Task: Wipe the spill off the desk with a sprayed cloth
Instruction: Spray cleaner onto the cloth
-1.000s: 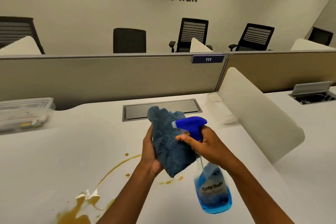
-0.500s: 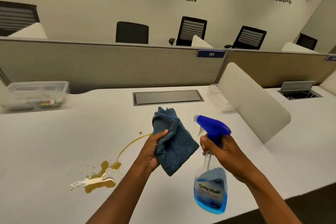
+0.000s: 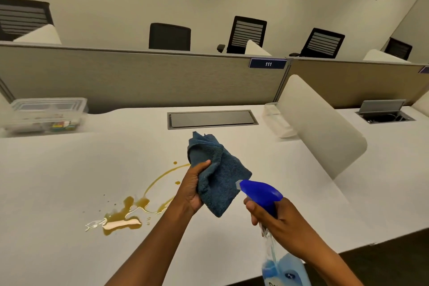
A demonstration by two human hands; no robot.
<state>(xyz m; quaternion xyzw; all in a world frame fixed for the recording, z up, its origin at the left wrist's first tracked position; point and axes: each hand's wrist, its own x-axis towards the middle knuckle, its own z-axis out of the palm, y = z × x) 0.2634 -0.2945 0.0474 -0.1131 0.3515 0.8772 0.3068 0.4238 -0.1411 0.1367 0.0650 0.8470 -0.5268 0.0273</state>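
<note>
Head view: spray bottle (image 3: 274, 220) upright, nozzle toward cloth (image 3: 218, 176).

The spill (image 3: 130, 213) is lying on the counter (image 3: 58, 181), left of both hands. The left hand (image 3: 192, 188) is holding the cloth (image 3: 218, 176) above the counter, just left of the spray bottle (image 3: 274, 227) in the right hand (image 3: 276, 218). A plastic box (image 3: 46, 114) is sitting far left, against the partition (image 3: 139, 76) behind.

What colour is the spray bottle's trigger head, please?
Bright blue, on the spray bottle; clearest in the head view.
</note>
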